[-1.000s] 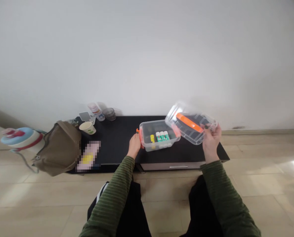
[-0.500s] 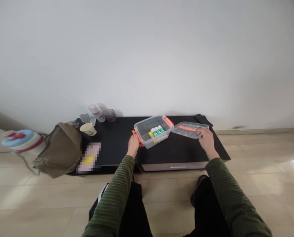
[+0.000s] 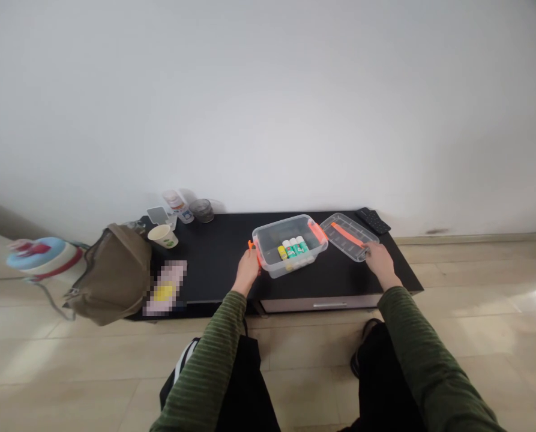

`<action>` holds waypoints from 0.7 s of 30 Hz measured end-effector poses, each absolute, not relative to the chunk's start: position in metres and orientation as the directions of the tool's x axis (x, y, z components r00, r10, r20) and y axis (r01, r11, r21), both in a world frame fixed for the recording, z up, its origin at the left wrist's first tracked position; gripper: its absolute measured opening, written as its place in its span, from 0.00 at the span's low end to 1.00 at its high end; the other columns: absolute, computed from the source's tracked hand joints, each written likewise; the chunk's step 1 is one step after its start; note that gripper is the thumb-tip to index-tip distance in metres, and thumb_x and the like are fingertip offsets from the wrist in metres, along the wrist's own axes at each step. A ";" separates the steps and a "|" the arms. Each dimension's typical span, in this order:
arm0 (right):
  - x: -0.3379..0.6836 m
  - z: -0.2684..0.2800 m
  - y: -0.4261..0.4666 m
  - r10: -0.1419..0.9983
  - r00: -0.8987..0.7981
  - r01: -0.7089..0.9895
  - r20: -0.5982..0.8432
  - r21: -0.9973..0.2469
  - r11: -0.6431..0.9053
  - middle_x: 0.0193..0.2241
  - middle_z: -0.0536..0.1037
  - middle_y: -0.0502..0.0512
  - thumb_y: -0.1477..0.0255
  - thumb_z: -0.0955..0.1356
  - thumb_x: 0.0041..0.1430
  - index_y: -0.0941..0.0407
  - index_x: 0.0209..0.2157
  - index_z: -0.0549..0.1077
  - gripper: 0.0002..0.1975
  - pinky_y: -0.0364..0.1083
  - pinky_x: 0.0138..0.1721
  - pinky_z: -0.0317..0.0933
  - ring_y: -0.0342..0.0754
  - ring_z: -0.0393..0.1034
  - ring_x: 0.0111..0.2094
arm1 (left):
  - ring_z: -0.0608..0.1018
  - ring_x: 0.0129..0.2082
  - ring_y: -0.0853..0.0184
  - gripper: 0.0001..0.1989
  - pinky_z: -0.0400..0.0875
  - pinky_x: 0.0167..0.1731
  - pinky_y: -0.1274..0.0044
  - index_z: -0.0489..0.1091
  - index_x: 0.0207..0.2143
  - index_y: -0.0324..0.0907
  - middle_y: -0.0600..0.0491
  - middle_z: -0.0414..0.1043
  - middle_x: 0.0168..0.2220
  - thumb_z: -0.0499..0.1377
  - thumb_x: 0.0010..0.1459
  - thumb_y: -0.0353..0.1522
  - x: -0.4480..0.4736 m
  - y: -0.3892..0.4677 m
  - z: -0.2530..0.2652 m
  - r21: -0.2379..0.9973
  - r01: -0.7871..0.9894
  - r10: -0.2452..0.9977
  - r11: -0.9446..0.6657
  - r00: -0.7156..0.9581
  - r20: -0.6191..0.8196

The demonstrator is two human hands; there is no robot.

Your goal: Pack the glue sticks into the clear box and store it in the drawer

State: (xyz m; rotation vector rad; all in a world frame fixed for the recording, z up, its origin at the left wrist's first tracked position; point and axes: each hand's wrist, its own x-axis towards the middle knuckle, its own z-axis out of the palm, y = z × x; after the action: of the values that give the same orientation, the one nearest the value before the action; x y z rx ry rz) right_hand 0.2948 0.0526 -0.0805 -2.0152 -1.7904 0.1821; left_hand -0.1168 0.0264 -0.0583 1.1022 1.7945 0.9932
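A clear plastic storage box (image 3: 272, 267) with orange latches sits uncovered on the black cabinet top. My left hand (image 3: 247, 267) is closed on its left end, at the orange latch. Inside lie several small tubes (image 3: 293, 247), one yellow and the others green and white with white caps. To the right, my right hand (image 3: 380, 261) grips the near corner of the clear lid (image 3: 342, 237), which has an orange handle strip. The lid lies close beside the box's right end; whether the two touch I cannot tell.
A black remote or keypad (image 3: 373, 221) lies at the back right of the black cabinet (image 3: 222, 240). On the left stand a paper cup (image 3: 162, 236), a spray can (image 3: 179, 207), a dark glass bowl (image 3: 201, 210) and a brown bag (image 3: 114, 273). A blue-topped appliance (image 3: 45, 258) is beyond the bag.
The box has shifted slightly right and nearer in view, my left hand still on it. My right hand has turned and lowered the lid, which now shows more of its face.
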 end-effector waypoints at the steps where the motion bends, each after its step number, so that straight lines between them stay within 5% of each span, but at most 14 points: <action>1: 0.285 -0.072 0.050 0.950 0.154 0.899 0.273 -0.438 -0.020 0.47 0.78 0.63 0.80 0.61 0.58 0.57 0.46 0.76 0.18 0.52 0.53 0.61 0.57 0.67 0.52 | 0.69 0.17 0.69 0.18 0.64 0.21 0.77 0.63 0.29 0.43 0.54 0.65 0.19 0.44 0.67 0.41 -0.115 0.023 -0.059 0.903 0.297 0.930 0.311 -0.292 -0.224; 5: 0.227 -0.037 0.038 0.879 0.098 0.855 0.467 -0.491 0.165 0.50 0.76 0.64 0.73 0.60 0.65 0.57 0.52 0.73 0.18 0.54 0.57 0.60 0.57 0.67 0.54 | 0.68 0.17 0.69 0.17 0.63 0.22 0.77 0.61 0.29 0.45 0.57 0.63 0.18 0.44 0.67 0.42 -0.101 0.007 -0.060 0.927 0.254 0.946 0.276 -0.242 -0.215; 9: 0.174 -0.025 0.037 0.971 -0.169 0.864 0.170 -0.448 0.229 0.47 0.78 0.61 0.71 0.62 0.65 0.54 0.49 0.75 0.15 0.52 0.53 0.63 0.56 0.70 0.52 | 0.72 0.24 0.66 0.17 0.65 0.28 0.75 0.62 0.32 0.45 0.54 0.68 0.25 0.44 0.68 0.45 -0.081 -0.013 -0.056 0.911 0.376 0.967 0.168 -0.243 -0.078; 13: 0.154 -0.039 0.049 0.969 -0.102 0.972 -0.226 -0.229 0.049 0.39 0.81 0.66 0.72 0.68 0.59 0.58 0.40 0.79 0.09 0.53 0.47 0.65 0.60 0.75 0.46 | 0.74 0.28 0.64 0.15 0.64 0.31 0.75 0.61 0.35 0.46 0.53 0.70 0.28 0.43 0.69 0.42 -0.065 -0.035 -0.050 0.864 0.504 0.982 0.017 -0.169 0.079; 17: 0.150 -0.053 0.056 0.937 -0.042 0.979 -0.348 -0.199 -0.030 0.38 0.82 0.68 0.70 0.73 0.52 0.59 0.36 0.80 0.10 0.52 0.42 0.68 0.62 0.78 0.43 | 0.75 0.27 0.63 0.15 0.63 0.30 0.74 0.63 0.39 0.44 0.53 0.71 0.27 0.42 0.69 0.42 -0.057 -0.048 -0.051 0.853 0.522 0.990 -0.017 -0.113 0.089; 21: 0.142 -0.058 0.058 0.913 0.031 0.968 -0.407 -0.217 -0.129 0.43 0.80 0.71 0.63 0.75 0.48 0.61 0.47 0.76 0.25 0.52 0.42 0.69 0.63 0.77 0.47 | 0.76 0.26 0.62 0.18 0.65 0.30 0.74 0.64 0.42 0.43 0.52 0.72 0.27 0.41 0.70 0.44 -0.059 -0.050 -0.056 0.872 0.490 0.993 0.017 -0.107 0.041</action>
State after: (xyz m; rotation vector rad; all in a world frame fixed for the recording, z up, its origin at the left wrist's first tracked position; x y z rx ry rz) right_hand 0.1425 0.0576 -0.0576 -2.3368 -2.1464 0.7502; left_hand -0.0586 -0.0500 -0.0555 1.5320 1.6645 1.0169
